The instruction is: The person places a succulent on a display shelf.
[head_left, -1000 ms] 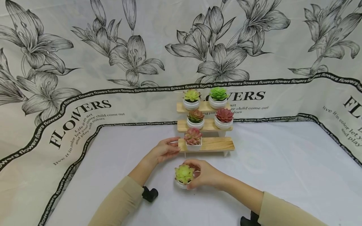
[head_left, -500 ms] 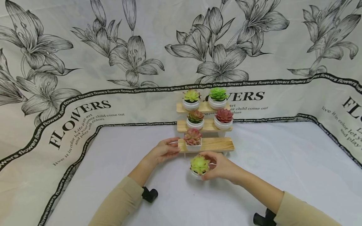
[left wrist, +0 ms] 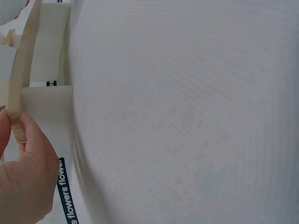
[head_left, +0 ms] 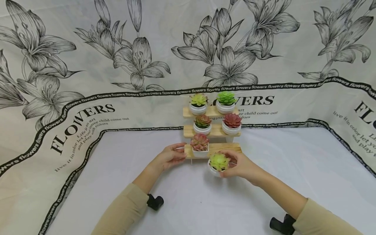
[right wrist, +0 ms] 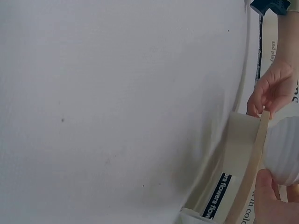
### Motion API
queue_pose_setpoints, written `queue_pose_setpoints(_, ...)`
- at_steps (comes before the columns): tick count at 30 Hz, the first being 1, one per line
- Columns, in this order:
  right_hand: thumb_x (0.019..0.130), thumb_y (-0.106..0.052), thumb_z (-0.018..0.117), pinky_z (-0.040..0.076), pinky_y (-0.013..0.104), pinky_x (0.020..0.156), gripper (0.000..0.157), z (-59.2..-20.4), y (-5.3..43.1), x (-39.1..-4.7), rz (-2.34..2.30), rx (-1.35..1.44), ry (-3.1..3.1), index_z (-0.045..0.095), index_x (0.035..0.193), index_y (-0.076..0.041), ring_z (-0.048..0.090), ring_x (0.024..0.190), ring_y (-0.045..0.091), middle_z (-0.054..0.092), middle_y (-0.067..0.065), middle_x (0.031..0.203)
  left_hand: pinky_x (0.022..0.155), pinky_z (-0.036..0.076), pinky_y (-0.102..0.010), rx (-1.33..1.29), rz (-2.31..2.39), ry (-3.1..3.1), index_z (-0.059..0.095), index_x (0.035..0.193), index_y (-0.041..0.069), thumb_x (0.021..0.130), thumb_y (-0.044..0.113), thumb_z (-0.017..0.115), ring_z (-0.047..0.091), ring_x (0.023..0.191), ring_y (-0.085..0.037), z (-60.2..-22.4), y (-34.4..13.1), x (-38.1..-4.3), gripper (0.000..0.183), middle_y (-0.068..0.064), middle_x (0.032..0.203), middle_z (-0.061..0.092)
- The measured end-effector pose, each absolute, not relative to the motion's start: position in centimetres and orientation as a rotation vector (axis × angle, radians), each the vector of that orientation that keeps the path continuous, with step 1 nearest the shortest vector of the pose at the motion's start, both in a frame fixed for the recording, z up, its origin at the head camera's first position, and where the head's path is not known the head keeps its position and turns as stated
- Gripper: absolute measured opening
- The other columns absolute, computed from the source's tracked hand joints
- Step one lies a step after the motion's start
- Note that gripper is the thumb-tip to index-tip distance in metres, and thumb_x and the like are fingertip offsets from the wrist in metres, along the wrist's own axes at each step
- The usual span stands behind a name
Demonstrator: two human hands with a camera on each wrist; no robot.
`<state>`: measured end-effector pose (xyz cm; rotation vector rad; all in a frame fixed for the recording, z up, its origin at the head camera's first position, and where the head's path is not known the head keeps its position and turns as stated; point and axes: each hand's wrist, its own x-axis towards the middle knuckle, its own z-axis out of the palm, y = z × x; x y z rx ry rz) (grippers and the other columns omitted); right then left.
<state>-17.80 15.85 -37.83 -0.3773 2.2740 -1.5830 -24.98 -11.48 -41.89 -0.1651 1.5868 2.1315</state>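
Now the right hand [head_left: 239, 166] grips the green potted plant [head_left: 218, 162] just before the bottom shelf [head_left: 226, 147], its free spot at 1 o'clock; the left hand [head_left: 170, 156] pinches the shelf's left end.

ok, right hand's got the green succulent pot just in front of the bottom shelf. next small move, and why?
Probably lift it a little and ease it back onto the bare right half of the bottom shelf. The right hand holds the green succulent pot at the shelf's front edge, the pink succulent pot fills the left half, and the left hand pinches the shelf's left end, steadying it.
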Motion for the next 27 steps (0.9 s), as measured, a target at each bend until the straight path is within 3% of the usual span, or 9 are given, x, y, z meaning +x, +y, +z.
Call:
queue_pose_setpoints(5, 0.072, -0.009, 0.077, 0.036, 0.042, 0.1, 0.078, -37.7, 16.8, -18.6, -1.613, -0.32, 2.315, 0.036, 0.138, 0.004, 0.042, 0.117, 0.03, 0.041, 0.02, 0.135, 0.07, 0.052, -0.025, -0.169, 2.125, 1.591, 0.038, 0.139, -0.002, 0.086, -0.017, 0.049, 0.06, 0.084, -0.015, -41.9, -11.5, -25.0, 0.057, -0.024, 0.136, 0.044)
queue_pose_setpoints(19, 0.075, -0.012, 0.075, 0.043, 0.03, 0.084, 0.076, -37.3, 17.0, -20.1, -1.607, -0.255, 2.4, 0.035, 0.139, 0.001, 0.045, 0.105, 0.026, 0.043, 0.02, 0.13, 0.07, 0.051, -0.025, -0.171, 2.119, 1.607, 0.039, 0.139, -0.002, 0.086, -0.018, 0.049, 0.059, 0.084, -0.016, -41.8, -11.5, -24.8, 0.056, -0.025, 0.136, 0.044)
queue_pose_setpoints(23, 0.077, -0.012, 0.073, 0.042, 0.031, 0.084, 0.075, -37.2, 17.1, -20.4, -1.63, -0.199, 2.414, 0.034, 0.139, 0.001, 0.041, 0.109, 0.028, 0.04, 0.02, 0.13, 0.075, 0.051, -0.027, -0.164, 2.114, 1.595, 0.038, 0.139, -0.001, 0.086, -0.017, 0.049, 0.059, 0.087, -0.016, -41.8, -11.5, -24.8, 0.056, -0.024, 0.137, 0.043)
queue_pose_setpoints(27, 0.077, -0.013, 0.074, 0.043, 0.027, 0.077, 0.072, -37.3, 17.0, -20.7, -1.654, -0.157, 2.435, 0.036, 0.138, 0.0, 0.039, 0.102, 0.025, 0.042, 0.016, 0.122, 0.083, 0.05, -0.031, -0.159, 2.115, 1.596, 0.038, 0.139, -0.001, 0.086, -0.016, 0.05, 0.059, 0.09, -0.017, -41.8, -11.5, -24.9, 0.056, -0.024, 0.137, 0.043)
